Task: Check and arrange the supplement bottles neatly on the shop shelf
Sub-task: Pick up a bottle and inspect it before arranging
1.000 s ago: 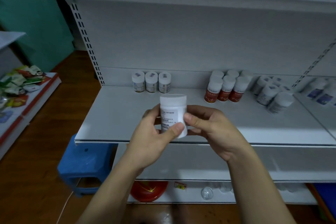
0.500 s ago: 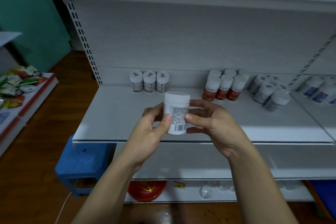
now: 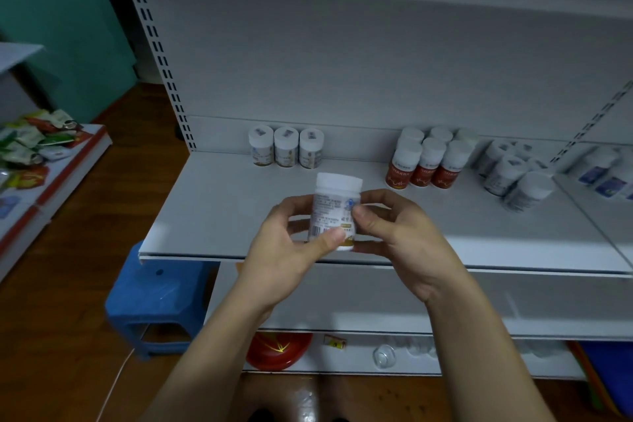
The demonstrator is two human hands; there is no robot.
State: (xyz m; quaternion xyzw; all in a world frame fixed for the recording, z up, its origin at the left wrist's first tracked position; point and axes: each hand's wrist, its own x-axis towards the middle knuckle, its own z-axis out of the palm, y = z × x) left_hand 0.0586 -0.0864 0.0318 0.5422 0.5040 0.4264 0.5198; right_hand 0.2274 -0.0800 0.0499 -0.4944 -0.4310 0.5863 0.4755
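I hold a white supplement bottle (image 3: pixel 335 204) upright in front of the grey shelf (image 3: pixel 219 202), its printed label and barcode facing me. My left hand (image 3: pixel 291 250) pinches its lower part with thumb and fingers, and my right hand (image 3: pixel 400 236) grips it from the right side. At the back of the shelf stand three white bottles in a row (image 3: pixel 286 147). Several red-labelled bottles (image 3: pixel 428 161) stand in a block to the right.
Further right lie several white bottles (image 3: pixel 513 175), leaning untidily, and blue-labelled bottles (image 3: pixel 603 175) on the adjoining shelf. A blue plastic stool (image 3: pixel 154 298) stands on the wooden floor at the left. A red bowl (image 3: pixel 277 349) sits on the bottom shelf. Snack packets (image 3: pixel 30 144) lie far left.
Both hands have turned the bottle about its axis, so a different part of the label now faces me. The bottle stays in front of the shelf's front edge.
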